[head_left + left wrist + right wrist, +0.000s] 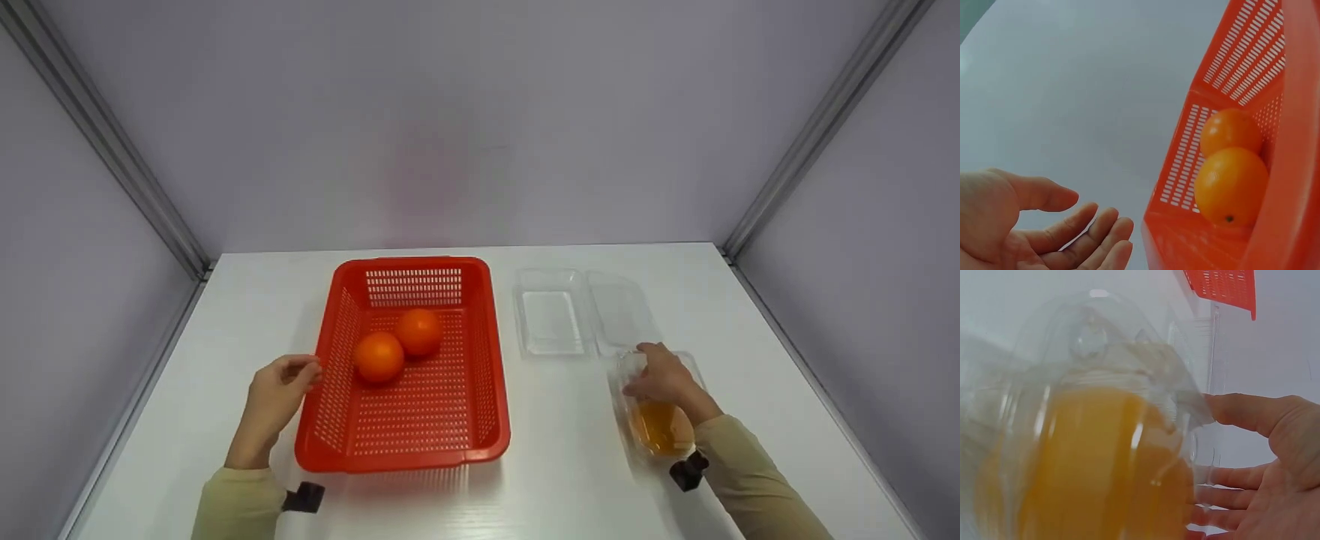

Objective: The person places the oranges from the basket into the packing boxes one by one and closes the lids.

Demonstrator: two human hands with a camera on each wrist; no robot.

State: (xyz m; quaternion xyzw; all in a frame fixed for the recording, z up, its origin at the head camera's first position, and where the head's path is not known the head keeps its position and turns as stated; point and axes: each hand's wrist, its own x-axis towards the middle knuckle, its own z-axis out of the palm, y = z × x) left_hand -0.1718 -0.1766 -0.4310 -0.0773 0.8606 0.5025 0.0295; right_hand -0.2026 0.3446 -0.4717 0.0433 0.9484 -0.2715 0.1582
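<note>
Right hand (pixel 664 376) at filled container (pixel 660 436)

Touched its far end, right of the red basket (pixel 412 424); pinched or not, could not tell. Left hand (pixel 274 396) held nothing, just beside the basket's left rim. An open container (pixel 553 324) lay just beyond; tabletop (pixel 562 420) ran between basket and filled container.

Site reads as a lab-type booth, a small walled workstation; the building around it cannot be told. Plain pale back panel (pixel 480 90) rises behind the work surface; matching left side panel (pixel 82 247) and right side panel (pixel 847 270) close the flanks. Grey corner strips, left (pixel 115 142) and right (pixel 820 127), metallic by look, run along the joints, like modular framing. White table (pixel 570 480) sits within, rear edge straight along the back panel. Black blocks, left (pixel 304 498) and right (pixel 688 471), at both sleeve cuffs: worn equipment, more lab than home.
</note>
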